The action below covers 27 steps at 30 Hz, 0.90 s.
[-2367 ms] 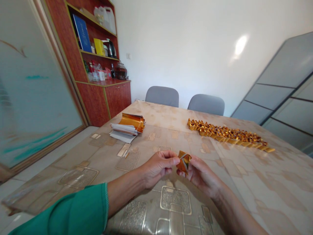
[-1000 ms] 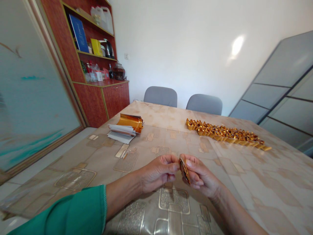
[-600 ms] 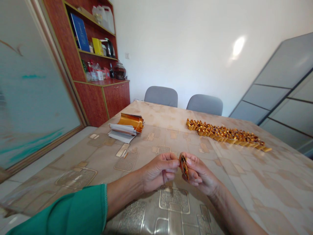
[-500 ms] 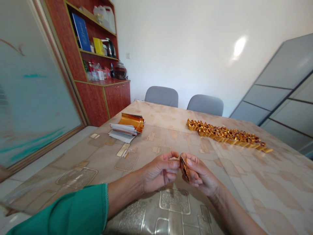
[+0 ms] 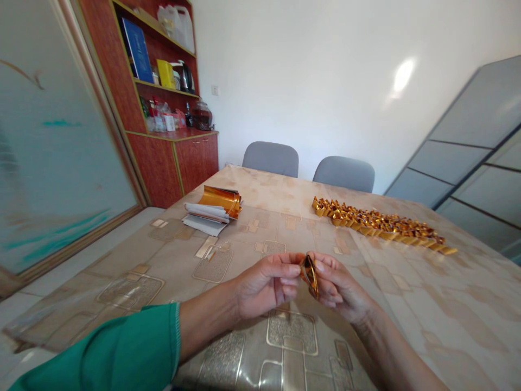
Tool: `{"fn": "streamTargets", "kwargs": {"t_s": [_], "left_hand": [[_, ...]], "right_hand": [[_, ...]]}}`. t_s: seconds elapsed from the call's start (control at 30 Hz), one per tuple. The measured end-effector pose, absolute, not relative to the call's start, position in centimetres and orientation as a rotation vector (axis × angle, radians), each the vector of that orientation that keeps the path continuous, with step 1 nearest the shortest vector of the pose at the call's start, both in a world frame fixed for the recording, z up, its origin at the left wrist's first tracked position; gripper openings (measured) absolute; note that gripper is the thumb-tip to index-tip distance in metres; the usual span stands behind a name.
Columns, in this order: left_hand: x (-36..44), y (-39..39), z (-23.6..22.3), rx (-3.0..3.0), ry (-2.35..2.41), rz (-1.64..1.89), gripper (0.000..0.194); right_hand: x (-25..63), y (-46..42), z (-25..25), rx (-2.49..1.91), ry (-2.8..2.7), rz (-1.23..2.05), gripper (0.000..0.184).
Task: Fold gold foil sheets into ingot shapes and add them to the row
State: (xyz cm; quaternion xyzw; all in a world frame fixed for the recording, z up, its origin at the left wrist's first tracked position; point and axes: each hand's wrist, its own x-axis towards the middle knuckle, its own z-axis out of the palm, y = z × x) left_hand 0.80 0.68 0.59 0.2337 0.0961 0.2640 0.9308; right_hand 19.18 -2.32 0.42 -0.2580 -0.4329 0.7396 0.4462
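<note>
1. The left hand (image 5: 266, 285) pinches the left side of a small folded gold foil piece (image 5: 311, 278) between thumb and fingers; a green sleeve (image 5: 118, 345) covers the forearm behind it.
2. The right hand (image 5: 340, 285) grips the same piece from the other side, thumb facing the person, its other fingers curled behind.
3. The foil piece is held up above the tabletop (image 5: 399, 331), toward its near edge; it is turned nearly edge-on, pointed at the bottom, with a dark gap showing between its layers.
4. Near the tabletop's left edge, toward the far left corner, lies a stack of curled sheets (image 5: 222, 201), some showing gold and others whitish-grey.
5. Folded gold pieces (image 5: 378, 222) stand packed in slanting rows, nearer the far edge than the near one, stretching toward the right edge.
6. Two grey chairs (image 5: 271, 158) stand beyond the far edge, before a white wall (image 5: 301, 65).
</note>
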Motion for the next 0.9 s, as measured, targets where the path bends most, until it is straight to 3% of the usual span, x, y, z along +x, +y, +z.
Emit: {"fn": "streamTargets", "kwargs": {"t_s": [0.27, 0.43, 0.63, 0.9], "left_hand": [[0.31, 0.82, 0.68, 0.456, 0.238, 0.442, 0.022], [0.4, 0.68, 0.77, 0.472, 0.213, 0.414, 0.028], [0.88, 0.59, 0.32, 0.322, 0.165, 0.547, 0.018], [1.19, 0.21, 0.4, 0.294, 0.16, 0.688, 0.019]], "right_hand": [[19.21, -2.71, 0.24, -0.631, -1.106, 1.833, 0.02], [19.23, -2.71, 0.11, -0.661, -1.144, 1.812, 0.022], [18.73, -2.14, 0.18, -0.653, -1.051, 1.852, 0.024], [18.77, -1.93, -0.31, -0.679, -1.016, 1.835, 0.024]]}}
